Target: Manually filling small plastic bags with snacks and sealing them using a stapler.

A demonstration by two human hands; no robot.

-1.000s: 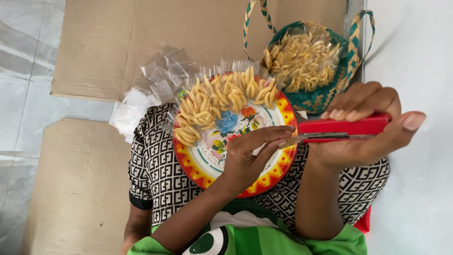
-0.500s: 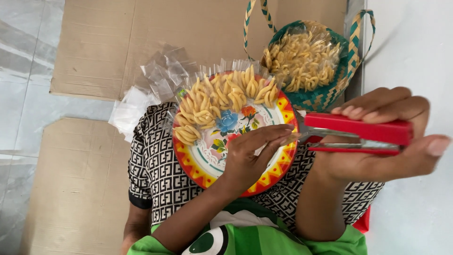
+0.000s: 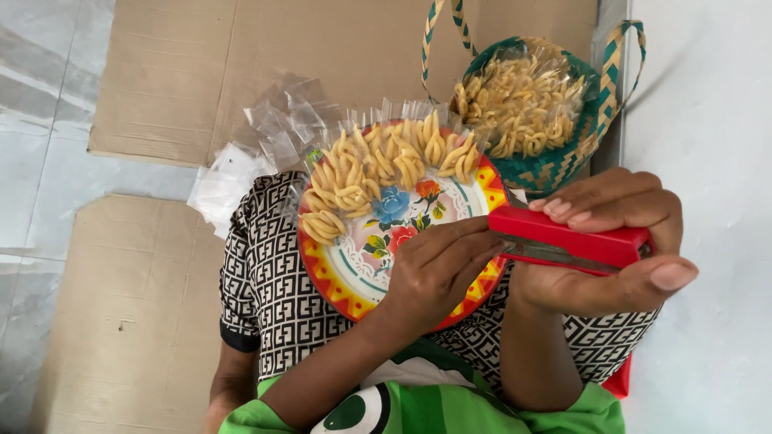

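My right hand (image 3: 619,265) grips a red stapler (image 3: 571,239), fingers on top and thumb beneath, its mouth pointing left. My left hand (image 3: 438,273) rests over a round floral plate (image 3: 326,277) on my lap, its fingertips bunched at the stapler's mouth. Whatever they pinch is hidden under the fingers. Small clear packets of yellow stick snacks (image 3: 378,165) lie fanned along the plate's far rim.
A green woven basket (image 3: 563,165) with handles stands beyond the plate, holding a plastic bag of loose stick snacks (image 3: 519,104). Empty clear bags (image 3: 269,137) lie left of the plate on flattened cardboard (image 3: 241,56). A pale wall runs along the right.
Half a second ago the stapler's jaws gaped and my right hand was farther right. Now the jaws are nearly together and the stapler is back against my left fingertips. My left hand has barely moved.
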